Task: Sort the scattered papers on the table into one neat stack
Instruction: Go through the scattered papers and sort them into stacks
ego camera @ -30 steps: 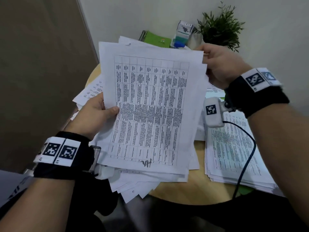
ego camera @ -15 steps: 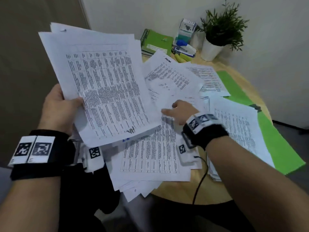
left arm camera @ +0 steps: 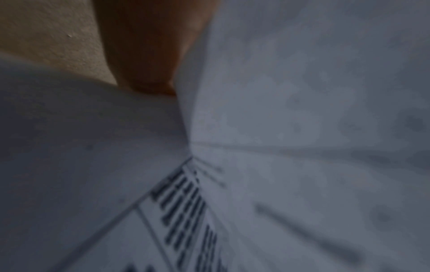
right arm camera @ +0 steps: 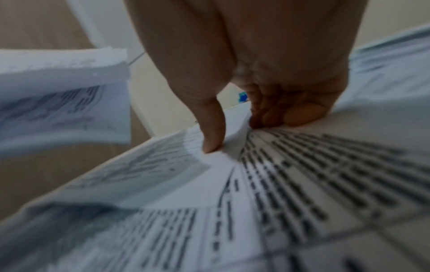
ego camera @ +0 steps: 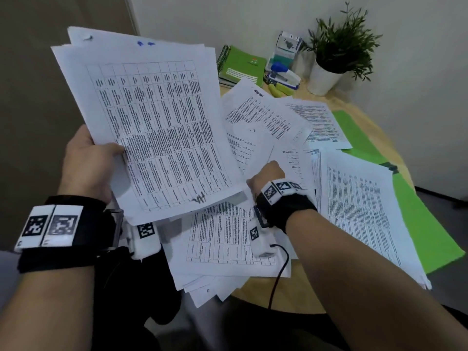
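Our left hand [ego camera: 87,163] grips the bundle [ego camera: 154,127] clear of the table [ego camera: 298,297], so our right hand [ego camera: 268,174] can pinch a loose sheet [right arm camera: 209,162] beneath

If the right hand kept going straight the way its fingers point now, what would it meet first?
Nothing new: the right hand is already on the loose sheets on the table, with thumb and fingertips touching paper. Pushing further would probably only slide or bunch those sheets.
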A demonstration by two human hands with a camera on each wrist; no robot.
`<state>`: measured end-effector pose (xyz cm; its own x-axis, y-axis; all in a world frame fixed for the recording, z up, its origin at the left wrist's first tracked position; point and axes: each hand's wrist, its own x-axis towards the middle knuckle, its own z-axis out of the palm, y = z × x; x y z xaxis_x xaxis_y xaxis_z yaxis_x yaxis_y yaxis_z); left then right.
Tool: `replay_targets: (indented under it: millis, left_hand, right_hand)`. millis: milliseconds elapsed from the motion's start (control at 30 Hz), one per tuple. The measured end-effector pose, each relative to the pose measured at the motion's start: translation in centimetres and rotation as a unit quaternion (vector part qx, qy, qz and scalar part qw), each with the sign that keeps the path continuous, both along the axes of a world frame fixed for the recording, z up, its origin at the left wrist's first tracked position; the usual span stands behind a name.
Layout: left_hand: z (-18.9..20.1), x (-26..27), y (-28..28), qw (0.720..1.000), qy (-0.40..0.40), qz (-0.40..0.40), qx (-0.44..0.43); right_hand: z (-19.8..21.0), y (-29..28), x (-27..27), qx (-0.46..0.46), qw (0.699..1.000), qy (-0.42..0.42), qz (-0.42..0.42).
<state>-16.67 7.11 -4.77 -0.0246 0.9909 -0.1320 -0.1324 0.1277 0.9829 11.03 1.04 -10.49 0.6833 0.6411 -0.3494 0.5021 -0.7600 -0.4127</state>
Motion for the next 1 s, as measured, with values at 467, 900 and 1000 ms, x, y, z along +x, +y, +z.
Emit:
replay_targets:
  millis: [467, 900, 1000]
  left_hand:
    - [0.6, 4.7, -1.8, 0.989, -0.109, -0.035, -0.098]
    - [0.7, 4.8, -1.5, 0.999, -0.033, 0.009, -0.017]
    - [0.7, 4.2, -1.4, 1.000, 0.001, 0.009, 0.009]
  right_hand:
    - [6.3, -6.9, 1.4, 0.407, 0.747, 0.515, -0.105]
    - [4.4, -8.6, 0.2, 0.123, 0.960, 0.237, 0.091]
    - [2.7, -8.4, 0.9, -0.052, 0.997, -0.018, 0.059]
